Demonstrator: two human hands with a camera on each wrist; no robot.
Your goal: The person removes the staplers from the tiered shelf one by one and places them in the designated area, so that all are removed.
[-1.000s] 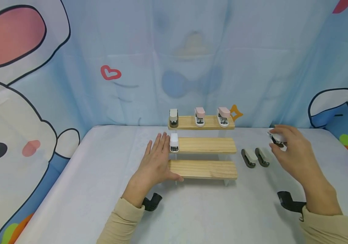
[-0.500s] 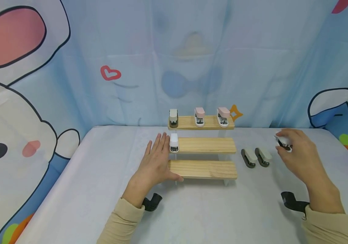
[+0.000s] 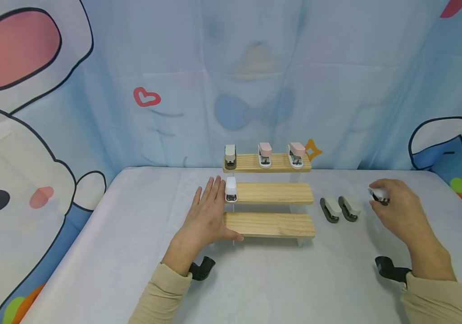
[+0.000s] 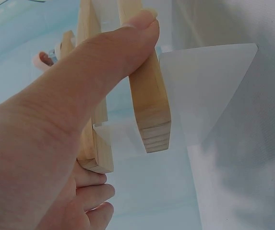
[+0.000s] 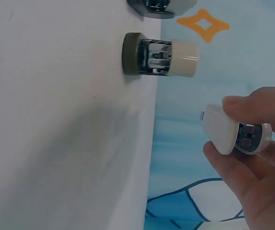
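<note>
- White cloth (image 3: 271, 283) lay beneath a wooden rack (image 3: 275, 193).
- Right hand (image 3: 403, 216) pinched a white stapler (image 5: 220, 130), dark metal inside, right of two dark-based staplers (image 3: 330, 209).
- Left hand (image 3: 204, 220), fingers straight, touched the rack's left end.

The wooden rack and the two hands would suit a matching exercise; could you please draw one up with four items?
1. Top shelf
2. Left hand
3. Right hand
4. Middle shelf

A. grips a white stapler
B. bears a single stapler
C. bears three staplers
D. touches the bottom shelf

Pairs: 1-C, 2-D, 3-A, 4-B
</note>
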